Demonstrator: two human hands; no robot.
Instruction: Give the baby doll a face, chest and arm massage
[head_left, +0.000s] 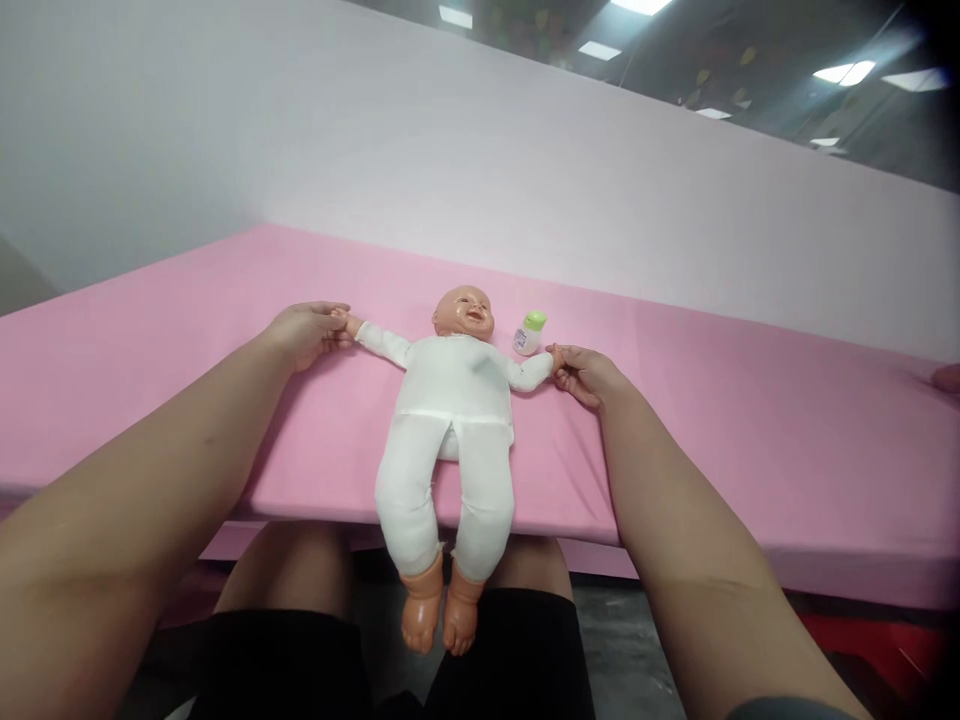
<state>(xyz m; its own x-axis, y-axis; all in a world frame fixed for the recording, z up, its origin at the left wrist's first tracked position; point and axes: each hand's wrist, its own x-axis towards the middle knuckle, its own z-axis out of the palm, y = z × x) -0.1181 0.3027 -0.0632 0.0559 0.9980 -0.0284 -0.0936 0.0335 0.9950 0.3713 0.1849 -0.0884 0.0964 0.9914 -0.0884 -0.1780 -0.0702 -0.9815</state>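
A baby doll [457,385] in white cloth lies on its back on the pink table cover [300,440], its head toward the wall and its bare feet hanging over the front edge. My left hand [311,333] pinches the doll's hand on the left, and that doll arm is stretched outward. On the right, my right hand [585,375] grips the doll's other hand between thumb and fingers; this doll arm is slightly bent. Beside the doll's head stands a small white bottle [529,333] with a green cap, close to my right hand but apart from it.
A pale wall [480,170] rises behind the table, with ceiling lights above it. Part of another person's hand [946,377] shows at the far right edge. My legs are under the table's front edge, and something red [862,650] is at the lower right.
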